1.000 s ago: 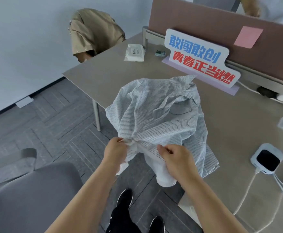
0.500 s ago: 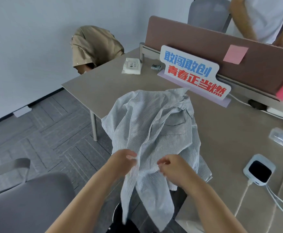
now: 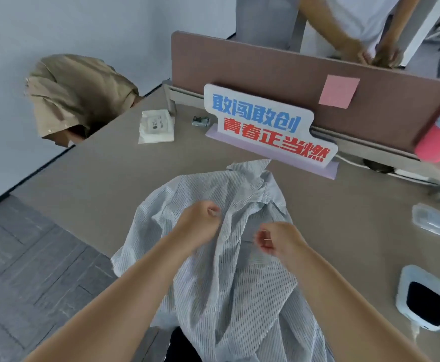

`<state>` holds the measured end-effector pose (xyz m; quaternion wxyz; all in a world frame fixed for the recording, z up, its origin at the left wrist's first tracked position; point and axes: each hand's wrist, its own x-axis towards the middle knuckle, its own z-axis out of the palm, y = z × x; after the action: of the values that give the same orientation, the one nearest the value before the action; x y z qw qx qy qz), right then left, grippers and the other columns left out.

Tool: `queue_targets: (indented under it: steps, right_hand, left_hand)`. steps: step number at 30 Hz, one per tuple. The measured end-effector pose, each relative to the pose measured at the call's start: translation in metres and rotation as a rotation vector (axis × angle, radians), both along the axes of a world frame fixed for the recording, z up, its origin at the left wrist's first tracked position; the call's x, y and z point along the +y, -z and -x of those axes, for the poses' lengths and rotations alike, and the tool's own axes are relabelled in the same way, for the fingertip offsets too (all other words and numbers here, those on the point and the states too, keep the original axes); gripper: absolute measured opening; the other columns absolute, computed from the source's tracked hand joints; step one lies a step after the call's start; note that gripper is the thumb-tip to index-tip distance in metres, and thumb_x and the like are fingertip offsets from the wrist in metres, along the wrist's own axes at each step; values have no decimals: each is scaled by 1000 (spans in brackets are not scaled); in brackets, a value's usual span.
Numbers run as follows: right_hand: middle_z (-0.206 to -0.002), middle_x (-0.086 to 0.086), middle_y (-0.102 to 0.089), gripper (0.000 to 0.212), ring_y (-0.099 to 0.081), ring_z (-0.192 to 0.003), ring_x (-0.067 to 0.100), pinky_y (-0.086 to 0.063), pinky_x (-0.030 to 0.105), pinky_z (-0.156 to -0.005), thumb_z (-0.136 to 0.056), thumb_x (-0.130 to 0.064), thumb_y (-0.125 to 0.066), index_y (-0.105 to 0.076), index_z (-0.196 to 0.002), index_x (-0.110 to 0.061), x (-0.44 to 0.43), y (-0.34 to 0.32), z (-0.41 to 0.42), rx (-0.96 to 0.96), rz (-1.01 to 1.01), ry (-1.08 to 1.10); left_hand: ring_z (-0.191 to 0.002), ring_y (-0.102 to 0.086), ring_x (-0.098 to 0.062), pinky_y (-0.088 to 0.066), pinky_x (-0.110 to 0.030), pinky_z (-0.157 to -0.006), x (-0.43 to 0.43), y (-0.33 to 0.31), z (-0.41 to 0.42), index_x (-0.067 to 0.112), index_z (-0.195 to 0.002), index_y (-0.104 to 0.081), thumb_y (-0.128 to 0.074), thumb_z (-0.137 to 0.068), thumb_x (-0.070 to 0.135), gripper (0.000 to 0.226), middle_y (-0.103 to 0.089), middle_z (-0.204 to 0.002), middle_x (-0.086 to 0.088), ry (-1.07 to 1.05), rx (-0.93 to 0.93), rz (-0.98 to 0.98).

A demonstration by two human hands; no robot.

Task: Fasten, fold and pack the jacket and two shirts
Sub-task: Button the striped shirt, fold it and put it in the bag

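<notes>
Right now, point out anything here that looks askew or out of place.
The shirt is crumpled, not flat, and its lower part hangs off the desk edge. A tan jacket is bunched over something past the far corner. Nothing looks spilled or damaged.

**Both hands at the shirt front**

Two bare forearms enter from the lower edge and converge toward the centre. The left hand [image 3: 200, 223], knuckles up and fingers curled, pinches the striped shirt [image 3: 221, 296] between thumb and forefinger. The right hand [image 3: 279, 241], slightly lower and just beside it, palm turned inward and fingers curled, pinches the same cloth. The hands are apart.
</notes>
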<state>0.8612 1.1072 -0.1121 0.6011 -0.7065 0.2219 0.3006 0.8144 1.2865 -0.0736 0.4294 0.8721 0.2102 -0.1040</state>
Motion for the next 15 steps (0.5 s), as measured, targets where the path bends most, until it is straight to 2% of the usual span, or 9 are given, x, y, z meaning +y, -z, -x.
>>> queue_targets:
  steps: [4,7,9,10,11,12,13,14,15]
  right_hand:
    - [-86,13,-66,26,-62,-74,24,-51,36,-68,-87,-32,-65,-63,-98,-9,19,43,-67,113,-58,399]
    - [-86,10,-68,21,-67,-73,24,-54,33,-60,-86,-24,-66,-62,-95,-5,34,61,-108,175,-254,743]
    - [-85,5,-66,28,-65,-77,24,-54,33,-68,-78,-22,-67,-63,-99,-5,42,72,-130,159,-277,904]
    - [-80,2,-63,30,-62,-77,23,-52,33,-73,-71,-24,-64,-64,-96,-7,46,74,-138,123,-189,923]
    - [-73,-2,-58,21,-57,-72,21,-50,32,-71,-71,-24,-60,-64,-87,-12,52,75,-145,48,-49,973]
    - [-65,-5,-50,5,-48,-62,17,-44,30,-63,-76,-20,-55,-59,-74,-18,63,66,-150,-46,48,1014]
    - [-58,-7,-41,20,-38,-54,14,-36,29,-55,-82,-14,-50,-47,-63,-21,73,63,-154,-129,159,1024]
    - [-54,-9,-36,28,-31,-49,12,-29,29,-51,-85,-11,-47,-39,-60,-22,85,57,-156,-244,272,888]
    - [-54,-10,-37,27,-31,-46,10,-29,27,-48,-87,-12,-46,-40,-63,-24,96,57,-157,-368,347,638]
  left_hand:
    - [-63,-54,-6,-37,-20,-48,28,33,-99,22,-119,-57,-47,-90,14,32,-61,-113,3,29,-17,-48]
    - [-63,-57,-12,-40,-24,-60,45,62,-163,22,-126,-52,-52,-90,20,36,-59,-113,0,97,-35,-136]
    - [-75,-63,-21,-47,-28,-66,54,78,-195,21,-130,-47,-55,-90,28,41,-57,-116,-5,160,-18,-150]
    - [-77,-64,-22,-50,-28,-65,57,85,-207,21,-131,-46,-55,-90,31,43,-59,-110,-4,183,-6,-142]
    - [-79,-64,-22,-51,-28,-65,59,91,-218,20,-131,-46,-54,-91,32,43,-60,-107,-3,204,0,-121]
    - [-84,-63,-23,-49,-28,-68,60,96,-227,18,-131,-47,-53,-92,32,43,-62,-109,-4,224,0,-95]
    - [-88,-62,-22,-47,-28,-71,60,101,-234,16,-131,-48,-50,-93,32,41,-62,-113,-4,246,2,-70]
    - [-85,-61,-19,-45,-28,-69,58,105,-241,16,-130,-50,-48,-94,30,39,-64,-111,-3,263,15,-47]
    - [-77,-59,-15,-43,-27,-65,57,109,-247,18,-129,-51,-45,-95,29,36,-65,-106,-1,270,33,-31]
